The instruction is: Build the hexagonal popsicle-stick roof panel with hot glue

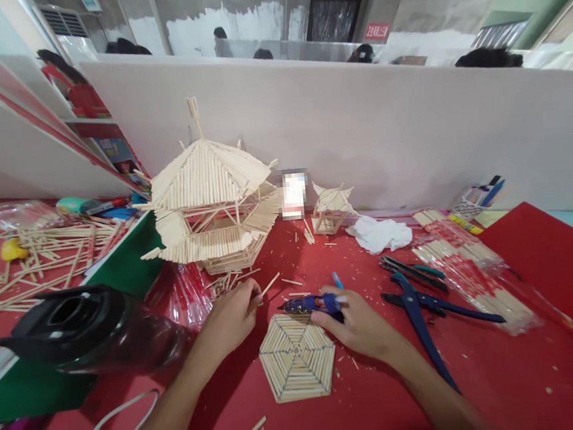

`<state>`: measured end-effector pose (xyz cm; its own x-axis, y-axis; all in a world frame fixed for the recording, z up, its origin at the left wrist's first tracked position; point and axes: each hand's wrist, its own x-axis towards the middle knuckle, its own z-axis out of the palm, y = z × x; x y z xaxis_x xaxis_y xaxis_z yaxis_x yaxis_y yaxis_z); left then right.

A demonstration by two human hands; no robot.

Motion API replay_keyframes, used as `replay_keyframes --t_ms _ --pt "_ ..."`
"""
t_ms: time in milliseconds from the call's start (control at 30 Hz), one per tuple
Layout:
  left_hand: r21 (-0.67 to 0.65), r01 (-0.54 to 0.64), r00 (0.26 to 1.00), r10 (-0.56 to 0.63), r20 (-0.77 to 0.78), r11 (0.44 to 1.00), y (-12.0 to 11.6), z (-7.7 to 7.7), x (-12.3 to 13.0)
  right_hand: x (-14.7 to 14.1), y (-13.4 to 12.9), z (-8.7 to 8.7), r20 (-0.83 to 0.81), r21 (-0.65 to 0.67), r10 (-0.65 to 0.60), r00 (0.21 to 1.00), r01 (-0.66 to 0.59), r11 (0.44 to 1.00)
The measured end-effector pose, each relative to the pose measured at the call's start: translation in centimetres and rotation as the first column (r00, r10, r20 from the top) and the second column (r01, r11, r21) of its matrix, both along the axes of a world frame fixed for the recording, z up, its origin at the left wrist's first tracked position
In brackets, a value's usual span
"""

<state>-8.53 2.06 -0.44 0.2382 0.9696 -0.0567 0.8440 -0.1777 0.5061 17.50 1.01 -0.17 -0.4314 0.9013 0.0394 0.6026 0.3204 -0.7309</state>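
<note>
Pinched in the fingers of my left hand (237,313) is a short wooden stick (271,283), slanting up to the right. My right hand (359,322) is wrapped round a blue glue gun (302,304), its dark nozzle pointing left toward the stick, the two apart. Just below the gun lies a flat hexagonal panel (298,360) of sticks set in rings, with dark lines along its spokes. Behind my left hand stands a large pavilion model (210,208) of sticks with a two-tiered roof. A smaller pavilion model (333,207) stands farther right.
Blue-handled cutters (417,304), pliers (416,272) and packs of sticks (464,269) lie right. A crumpled white tissue (381,233) is near the small model. A dark bottle (101,331), a white cable (116,410) and loose sticks (44,259) occupy the left. A white partition (410,137) stands behind.
</note>
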Motion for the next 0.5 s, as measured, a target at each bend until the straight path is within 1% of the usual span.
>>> replay_keyframes --t_ms 167,267,367,500 --pt "0.005 0.0 1.0 0.0 0.005 1.0 -0.06 0.11 0.01 -0.66 0.11 0.31 0.135 0.096 -0.023 0.991 0.01 0.995" --pt "0.014 0.005 1.0 -0.005 0.006 1.0 -0.03 0.04 0.0 -0.95 0.08 0.2 0.163 0.148 -0.017 0.987 -0.007 0.989" --pt "0.02 0.009 1.0 -0.009 -0.011 1.0 0.03 -0.1 -0.04 -1.15 0.1 0.12 0.186 0.165 -0.011 0.983 -0.02 0.986" --pt "0.019 0.014 1.0 -0.014 -0.015 1.0 0.03 -0.14 -0.09 -0.74 0.07 -0.22 0.197 0.174 -0.04 0.98 0.006 0.985"
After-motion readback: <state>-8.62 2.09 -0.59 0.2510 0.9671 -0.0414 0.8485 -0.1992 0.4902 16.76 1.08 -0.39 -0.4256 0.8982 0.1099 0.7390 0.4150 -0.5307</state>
